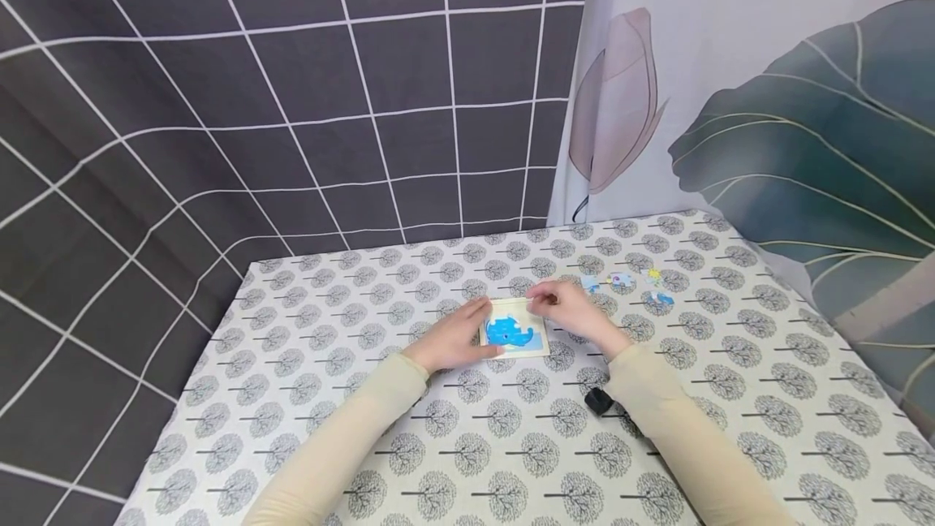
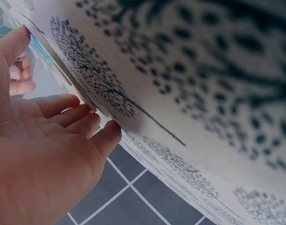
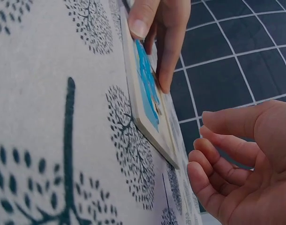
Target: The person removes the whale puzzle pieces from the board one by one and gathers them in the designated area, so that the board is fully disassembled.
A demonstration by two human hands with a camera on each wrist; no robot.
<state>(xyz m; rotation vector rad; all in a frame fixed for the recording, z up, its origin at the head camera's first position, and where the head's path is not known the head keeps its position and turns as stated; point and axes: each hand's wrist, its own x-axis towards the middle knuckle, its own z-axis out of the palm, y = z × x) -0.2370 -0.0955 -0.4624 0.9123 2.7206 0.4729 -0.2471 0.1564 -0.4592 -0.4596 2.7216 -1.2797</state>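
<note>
Cream tray: probably light, stiff | my left hand pinches its rim, best hold | right hand loosely curled, seemingly empty

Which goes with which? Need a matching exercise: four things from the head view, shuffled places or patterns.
1. puzzle board
2. scattered pieces
3. tablecloth
4. left-side backdrop

A. dark, with white grid lines
B. touched at its edge by the left hand
C. pale, printed with trees
D. off to the right, beyond the right hand

Pairs: 1-B, 2-D, 3-C, 4-A
</note>
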